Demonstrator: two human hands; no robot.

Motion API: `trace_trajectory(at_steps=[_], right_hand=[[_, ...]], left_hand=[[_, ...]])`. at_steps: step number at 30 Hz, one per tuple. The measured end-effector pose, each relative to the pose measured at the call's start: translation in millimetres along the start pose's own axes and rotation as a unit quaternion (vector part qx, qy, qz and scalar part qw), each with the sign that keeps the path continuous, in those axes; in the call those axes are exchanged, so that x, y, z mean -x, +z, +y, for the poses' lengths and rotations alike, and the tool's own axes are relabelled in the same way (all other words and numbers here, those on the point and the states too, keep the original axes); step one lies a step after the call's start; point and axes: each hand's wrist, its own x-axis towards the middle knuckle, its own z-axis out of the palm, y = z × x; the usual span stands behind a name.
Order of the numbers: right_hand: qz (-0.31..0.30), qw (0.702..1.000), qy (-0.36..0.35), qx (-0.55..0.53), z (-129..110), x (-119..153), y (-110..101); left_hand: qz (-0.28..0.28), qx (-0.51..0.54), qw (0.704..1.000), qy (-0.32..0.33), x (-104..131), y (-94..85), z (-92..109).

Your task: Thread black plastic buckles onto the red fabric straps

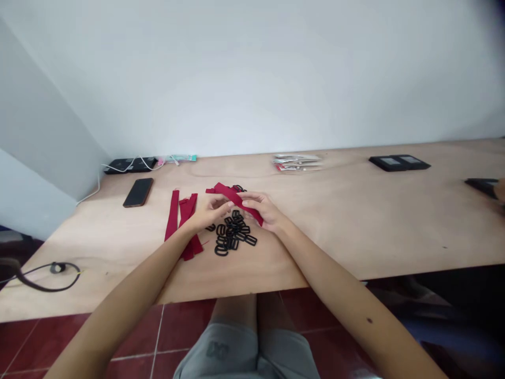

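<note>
Between my two hands a red fabric strap [229, 192] is stretched at a slant, just above the table. My left hand [213, 210] pinches it near its middle, and my right hand [263, 209] has thumb and fingers closed on its lower right part. Below and between the hands lies a heap of black plastic strap sliders and hooks [232, 231]. More black pieces [239, 188] show behind the strap, partly covered. Left of my left hand, several other red straps [172, 216] lie flat, some crossing under my left forearm.
A phone [138, 192] lies left of the straps. Behind it are a black box with a white cable [130, 165] and a teal packet [183, 158]. Plastic packets [296, 162] and a black case [399, 162] lie along the wall. A black cable loop [59, 279] is front left; another person's hand [500, 190] shows far right.
</note>
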Motion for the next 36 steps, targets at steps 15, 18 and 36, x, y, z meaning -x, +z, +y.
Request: trace_trajectory(at_steps=[15, 18, 36], right_hand=[[0.029, 0.970, -0.150, 0.190, 16, -11, -4], [-0.009, 0.931, -0.193, 0.310, 20, -13, -4], [-0.237, 0.753, -0.247, 0.561, 23, 9, 26]], left_hand=[[0.154, 0.226, 0.961, -0.037, -7, -11.4, 22], [0.197, 0.264, 0.942, -0.066, 3, -37.4, 45], [0.187, -0.322, 0.923, -0.097, 64, -73.5, 1]])
